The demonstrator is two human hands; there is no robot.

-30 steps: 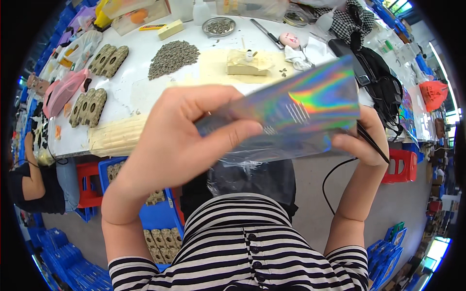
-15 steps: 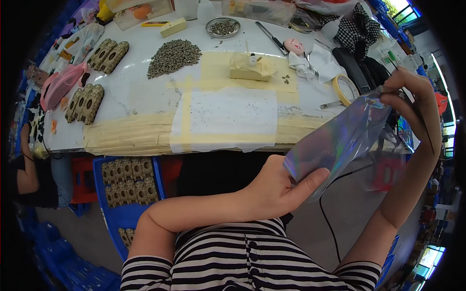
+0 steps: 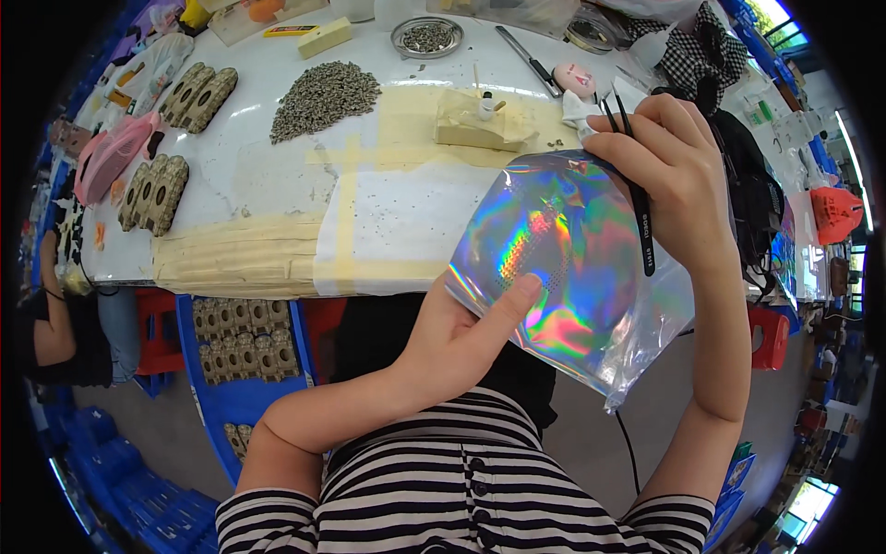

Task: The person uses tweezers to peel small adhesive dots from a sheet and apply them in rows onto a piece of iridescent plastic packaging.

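Note:
A shiny iridescent plastic bag (image 3: 591, 286) is spread between my hands at the table's front edge. My left hand (image 3: 452, 346) pinches its lower left side, thumb on top and the fingers hidden underneath. At the upper edge of the bag, my right hand (image 3: 678, 175) is closed around black tweezers (image 3: 643, 226), their tips pointing up; its fingers also touch the bag. Small dots in rows show through or on the film near my left thumb. Behind the bag sits a cream taped block (image 3: 480, 134) with a small white pot (image 3: 486, 108) on it.
A heap of small grey pieces (image 3: 325, 102) and a round dish (image 3: 426, 37) lie farther back. Brown mottled pieces (image 3: 154, 194) stand at the left by a pink case (image 3: 115, 157). Below is a blue tray (image 3: 217, 411). A co-worker's arm (image 3: 53, 319) shows far left.
Both hands have brought the bag left and turned its broad face upward. My right hand has come down and inward, and the tweezers now show clearly in it.

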